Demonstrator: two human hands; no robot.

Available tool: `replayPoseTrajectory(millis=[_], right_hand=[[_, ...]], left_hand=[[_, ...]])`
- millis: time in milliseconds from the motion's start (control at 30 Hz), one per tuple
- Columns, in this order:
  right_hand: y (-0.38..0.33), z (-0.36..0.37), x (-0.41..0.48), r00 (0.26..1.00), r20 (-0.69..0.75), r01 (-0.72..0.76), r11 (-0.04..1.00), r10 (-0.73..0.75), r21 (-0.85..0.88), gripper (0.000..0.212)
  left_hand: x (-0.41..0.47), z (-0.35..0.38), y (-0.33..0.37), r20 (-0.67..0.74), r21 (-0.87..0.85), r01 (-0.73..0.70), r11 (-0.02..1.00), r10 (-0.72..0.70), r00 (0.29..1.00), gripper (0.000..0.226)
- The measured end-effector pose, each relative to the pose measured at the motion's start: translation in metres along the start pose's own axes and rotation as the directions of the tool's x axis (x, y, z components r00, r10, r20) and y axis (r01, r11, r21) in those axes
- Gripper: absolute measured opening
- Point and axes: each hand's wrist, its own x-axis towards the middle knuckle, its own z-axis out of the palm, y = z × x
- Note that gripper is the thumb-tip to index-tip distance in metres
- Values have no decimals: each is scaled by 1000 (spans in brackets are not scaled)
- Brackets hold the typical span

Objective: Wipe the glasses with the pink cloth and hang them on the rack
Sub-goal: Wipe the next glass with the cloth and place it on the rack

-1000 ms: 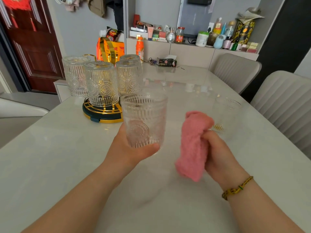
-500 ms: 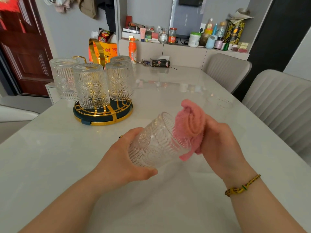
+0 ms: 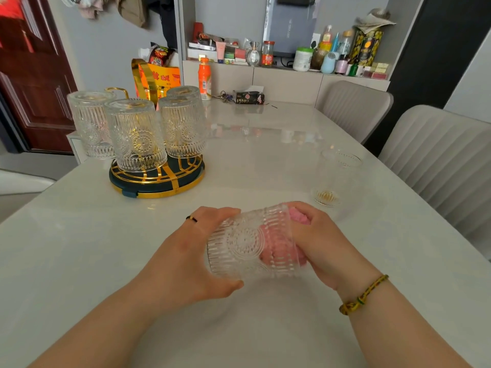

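Six glasses all up: four [image 3: 90, 123] [image 3: 135, 134] [image 3: 183, 128] [image 3: 183, 91] upside down on the one rack [image 3: 159, 184], one glass [image 3: 247, 243] in the left hand [image 3: 183, 261], one more [image 3: 334, 179] on the counter [image 3: 79, 248]. One cloth [image 3: 300, 217] in the right hand [image 3: 324, 245], two chairs [image 3: 353, 107] [image 3: 441, 160], one bottle [image 3: 204, 78].

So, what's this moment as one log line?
stage: wiping | left hand: grips glass sideways | right hand: holds pink cloth inside it | rack: four hung glasses | table: spare glass upright

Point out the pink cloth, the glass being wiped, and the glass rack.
pink cloth [image 3: 299, 217]: head view, the bunched part sticking out of the glass's mouth.
glass being wiped [image 3: 239, 245]: head view, its embossed side wall.
glass rack [image 3: 156, 192]: head view, the front edge of its round base.
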Motion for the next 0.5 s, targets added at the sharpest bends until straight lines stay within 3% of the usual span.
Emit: replayPoseTrajectory(millis=[67, 233, 333, 433, 500], right_hand=[[0, 0, 1, 992, -102, 73, 997, -76, -29, 8], [-5, -2, -1, 918, -270, 275, 957, -289, -91, 14], [-4, 1, -4, 870, -305, 357, 922, -387, -151, 22], [-5, 7, -10, 836, -288, 440, 884, -468, -159, 12], [-4, 9, -11, 839, -260, 450, 878, -478, -163, 10]], left_hand=[[1, 3, 4, -26, -69, 30, 997, -32, 999, 75], [3, 9, 17, -29, -398, 120, 909, -143, 989, 88], [5, 8, 23, 81, -701, 254, 666, -281, 956, 89], [5, 3, 27, 335, -827, 441, 347, -325, 884, 60], [5, 3, 27, 392, -819, 481, 313, -308, 867, 51]])
